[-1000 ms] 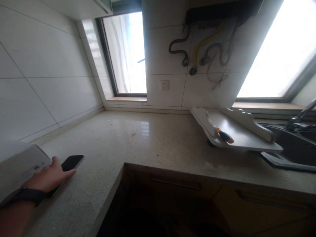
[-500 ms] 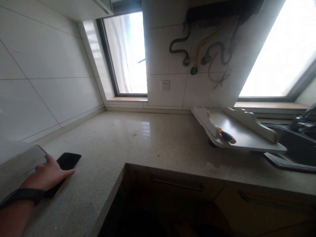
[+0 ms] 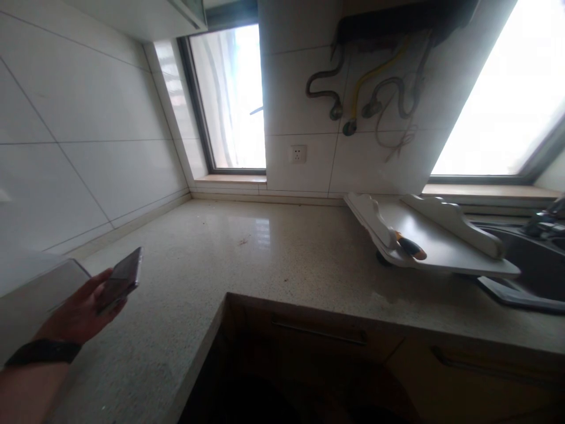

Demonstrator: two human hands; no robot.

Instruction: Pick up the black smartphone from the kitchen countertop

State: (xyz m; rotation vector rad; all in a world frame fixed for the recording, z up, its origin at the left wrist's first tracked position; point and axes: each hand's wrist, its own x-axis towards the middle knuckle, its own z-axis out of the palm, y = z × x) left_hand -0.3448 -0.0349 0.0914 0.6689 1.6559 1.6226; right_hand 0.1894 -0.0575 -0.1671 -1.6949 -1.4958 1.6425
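My left hand (image 3: 83, 309), with a dark band (image 3: 44, 352) at the wrist, is closed around a smartphone (image 3: 125, 274). The phone is tilted up off the countertop (image 3: 185, 282), its dark face turned partly toward me and its far end free of the fingers. Just behind the hand, a flat pale panel (image 3: 26, 303) with a thin dark edge lies against the left wall. I do not see my right hand in the view.
A white shelf-like piece (image 3: 445, 235) with scalloped sides stands at the sink (image 3: 542, 259); a tool with a black and orange handle (image 3: 410, 244) lies on it. The counter's inner corner drops to cabinet drawers with a bar handle (image 3: 318, 331). A socket (image 3: 298, 154) is on the wall.
My left hand has closed on the smartphone, which lay flat on the counter under the fingers, and lifted and tilted it. The view has shifted slightly.
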